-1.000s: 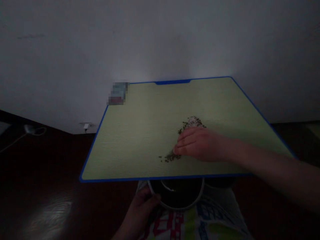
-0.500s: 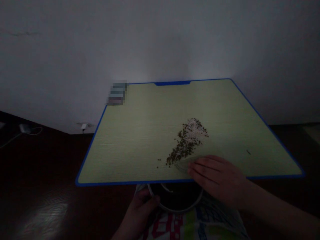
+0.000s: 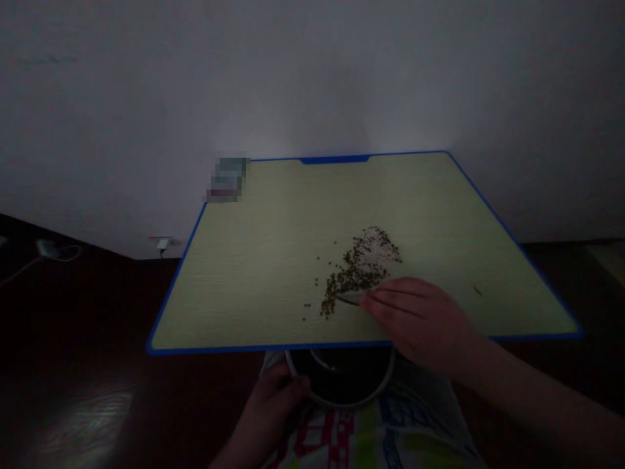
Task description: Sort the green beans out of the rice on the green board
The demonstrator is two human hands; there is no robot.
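My right hand is closed on a thin, flat piece with a rounded edge, whose kind I cannot make out. This piece touches the near side of a pile of small dark beans on the tabletop. Pale rice-like grains lie mixed in with them, mostly toward the far right. Below the table's front edge, my left hand grips the rim of a dark round bowl. The tabletop hides the bowl's far part.
The pale table has a blue rim and stands against a wall. A blurred-out object lies at its far left corner. One small dark sliver rests on the right side. A white plug sits low on the wall.
My right hand has moved away from the front edge, into the near side of the pile, with the thin piece. More single beans lie scattered left of the pile. My left hand stays at the bowl.
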